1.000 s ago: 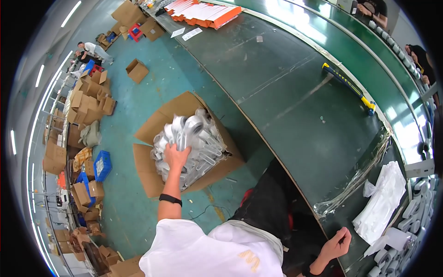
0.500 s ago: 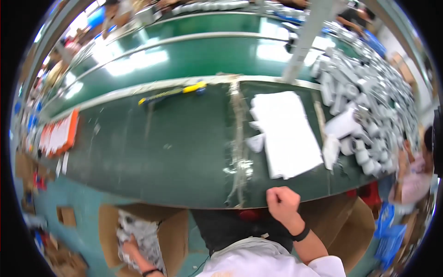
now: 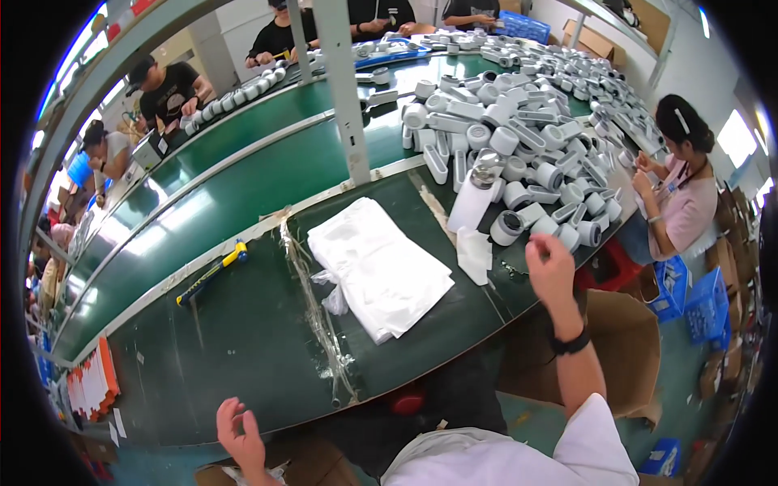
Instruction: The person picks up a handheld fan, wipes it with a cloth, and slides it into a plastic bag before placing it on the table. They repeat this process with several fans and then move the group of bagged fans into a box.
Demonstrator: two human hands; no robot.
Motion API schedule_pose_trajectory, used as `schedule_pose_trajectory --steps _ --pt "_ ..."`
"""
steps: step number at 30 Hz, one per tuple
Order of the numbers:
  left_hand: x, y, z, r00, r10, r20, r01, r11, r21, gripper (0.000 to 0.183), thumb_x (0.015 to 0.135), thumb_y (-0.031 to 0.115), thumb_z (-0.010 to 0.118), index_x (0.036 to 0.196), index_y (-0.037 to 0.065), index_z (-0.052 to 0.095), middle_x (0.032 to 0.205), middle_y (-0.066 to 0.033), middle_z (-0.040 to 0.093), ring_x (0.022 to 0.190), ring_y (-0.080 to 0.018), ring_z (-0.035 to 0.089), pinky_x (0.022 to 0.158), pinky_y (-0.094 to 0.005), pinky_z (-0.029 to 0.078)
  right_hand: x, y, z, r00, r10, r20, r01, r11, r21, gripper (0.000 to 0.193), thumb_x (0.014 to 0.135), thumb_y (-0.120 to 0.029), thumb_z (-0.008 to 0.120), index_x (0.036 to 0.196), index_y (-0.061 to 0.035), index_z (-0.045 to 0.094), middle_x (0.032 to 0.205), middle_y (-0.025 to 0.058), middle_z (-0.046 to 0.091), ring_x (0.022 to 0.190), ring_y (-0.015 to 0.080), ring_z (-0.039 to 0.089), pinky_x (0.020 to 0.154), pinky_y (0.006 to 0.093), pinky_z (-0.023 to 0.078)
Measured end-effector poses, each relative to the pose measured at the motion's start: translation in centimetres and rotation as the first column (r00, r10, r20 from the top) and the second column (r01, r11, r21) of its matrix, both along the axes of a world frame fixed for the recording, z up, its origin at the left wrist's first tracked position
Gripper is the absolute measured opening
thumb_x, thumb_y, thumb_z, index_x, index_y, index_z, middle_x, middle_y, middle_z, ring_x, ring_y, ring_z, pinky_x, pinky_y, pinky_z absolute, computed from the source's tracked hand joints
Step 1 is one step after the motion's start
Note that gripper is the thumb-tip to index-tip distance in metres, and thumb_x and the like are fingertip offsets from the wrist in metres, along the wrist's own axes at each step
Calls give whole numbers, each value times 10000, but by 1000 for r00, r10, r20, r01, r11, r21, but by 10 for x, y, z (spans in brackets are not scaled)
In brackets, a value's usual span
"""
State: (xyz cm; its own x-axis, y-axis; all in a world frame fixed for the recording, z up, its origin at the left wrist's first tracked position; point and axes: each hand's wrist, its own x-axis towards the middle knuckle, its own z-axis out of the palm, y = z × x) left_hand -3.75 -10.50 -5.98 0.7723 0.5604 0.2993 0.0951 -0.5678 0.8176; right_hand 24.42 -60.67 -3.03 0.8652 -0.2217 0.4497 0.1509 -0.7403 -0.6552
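My right hand (image 3: pixel 553 267) is raised by the front edge of the green table, fingers bent and apart, with nothing visible in it. Close to it lies a grey-white plastic part (image 3: pixel 508 228) with a dark round opening, at the near end of a big heap of similar parts (image 3: pixel 519 134). My left hand (image 3: pixel 241 433) is at the table's front left edge, above a cardboard box (image 3: pixel 312 463); its fingers are loosely curled, the thumb apart, and it looks empty. Between the hands lies a stack of thin white sheets or bags (image 3: pixel 385 271).
A white bottle (image 3: pixel 472 202) and a crumpled white piece (image 3: pixel 474 255) are beside the heap. A yellow-and-dark tool (image 3: pixel 212 271) and an orange-and-white stack (image 3: pixel 93 381) lie leftward. A metal post (image 3: pixel 340 97) stands behind. A co-worker (image 3: pixel 681 186) sits at the right.
My left hand has come up out of the box of pale contents to the table edge. The right hand has moved right, toward the heap. The view has swung right.
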Motion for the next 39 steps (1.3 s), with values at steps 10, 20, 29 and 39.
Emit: schedule_pose_trajectory --steps 10,20,29,39 --pt "120 -88 28 938 -346 3 346 938 -20 274 830 -31 640 1100 19 639 1118 -87 621 932 -156 626 785 -271 516 93 -61 -24 954 72 -290 -268 633 -726 527 693 -112 696 1205 -145 574 1200 58 557 1166 277 490 940 480 385" --pt "206 -197 39 790 -602 -117 537 587 606 246 731 139 781 955 92 693 970 -49 652 907 -249 594 799 -378 459 80 -53 -5 964 245 -105 -247 671 -699 534 690 -47 695 1201 -129 565 1244 51 570 1192 260 507 933 439 400" --pt "220 -197 27 820 -554 -147 522 617 588 98 794 122 719 869 81 670 835 -46 645 844 -244 577 759 -373 433 -28 -11 20 861 508 -25 -438 766 471 414 875 -54 600 1271 -29 482 1089 110 623 994 207 605 866 335 463" --pt "206 -217 41 856 -517 -26 513 854 -86 175 914 126 640 994 -29 662 815 -90 677 681 -159 603 637 -291 475 -96 84 -12 805 593 11 -175 220 960 476 773 86 658 1197 -33 480 996 89 604 685 148 618 544 286 532"
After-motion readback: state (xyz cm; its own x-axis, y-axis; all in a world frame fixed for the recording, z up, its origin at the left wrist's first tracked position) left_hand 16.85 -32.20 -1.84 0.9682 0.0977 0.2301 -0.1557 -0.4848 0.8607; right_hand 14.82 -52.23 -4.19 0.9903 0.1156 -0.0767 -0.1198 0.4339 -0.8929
